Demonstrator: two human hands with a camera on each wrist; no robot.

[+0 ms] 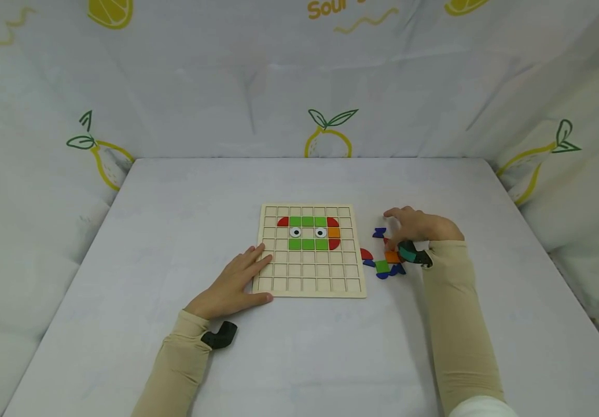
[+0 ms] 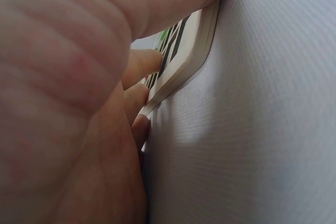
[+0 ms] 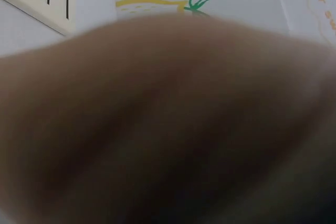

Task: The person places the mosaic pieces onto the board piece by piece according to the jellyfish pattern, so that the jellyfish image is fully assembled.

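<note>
On the table lies a light wooden grid board (image 1: 309,284). Green square tiles (image 1: 307,244), red quarter-round tiles (image 1: 333,222), an orange square tile (image 1: 334,232) and two eye tiles (image 1: 296,232) form a pattern in its upper cells. My left hand (image 1: 231,285) rests at the board's left edge, fingers spread over the rim and thumb at the lower corner. To the right of the board my right hand (image 1: 414,225) hovers over loose tiles, thumb and index finger apart. Its palm fills the right wrist view, blurred, hiding its fingertips there.
Beside the board's right edge lie loose tiles: a green square (image 1: 382,266), a red quarter-round (image 1: 366,254), an orange piece (image 1: 392,256) and several blue pieces (image 1: 379,233). A white cloth (image 1: 174,243) covers the table, and lemon-printed curtains (image 1: 216,87) hang around it.
</note>
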